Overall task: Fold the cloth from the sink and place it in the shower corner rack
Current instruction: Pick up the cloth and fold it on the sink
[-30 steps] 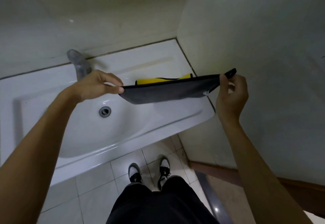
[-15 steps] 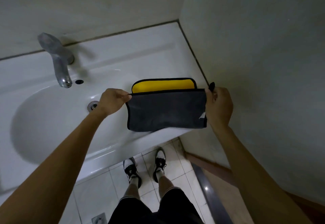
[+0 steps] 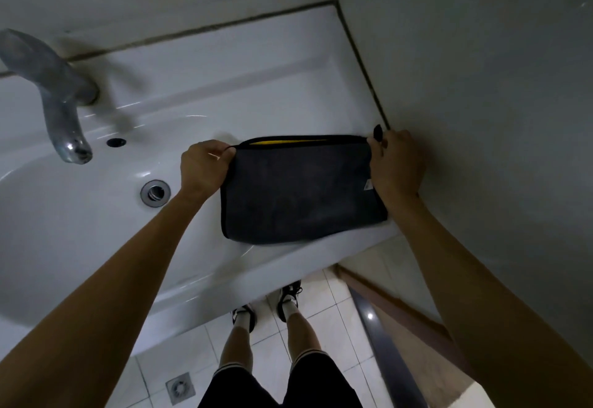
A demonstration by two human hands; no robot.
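Note:
A dark grey cloth [image 3: 298, 189] with a yellow inner side lies folded in half on the right end of the white sink [image 3: 224, 93]. Only a thin yellow strip shows along its far edge. My left hand [image 3: 203, 167] pinches the far left corner of the top layer. My right hand [image 3: 396, 167] pinches the far right corner, close to the side wall. A small white label sits at the cloth's right edge. The shower corner rack is not in view.
A metal tap [image 3: 54, 99] stands at the sink's left, above the drain [image 3: 155, 192]. Walls close in behind and at the right [image 3: 481, 87]. Below are my legs and shoes on white floor tiles, a floor drain [image 3: 180, 388], and a dark threshold strip [image 3: 385, 353].
Both hands carried the grey top layer forward and down over the yellow side, so the yellow strip shrank to a sliver. The view has moved closer to the sink.

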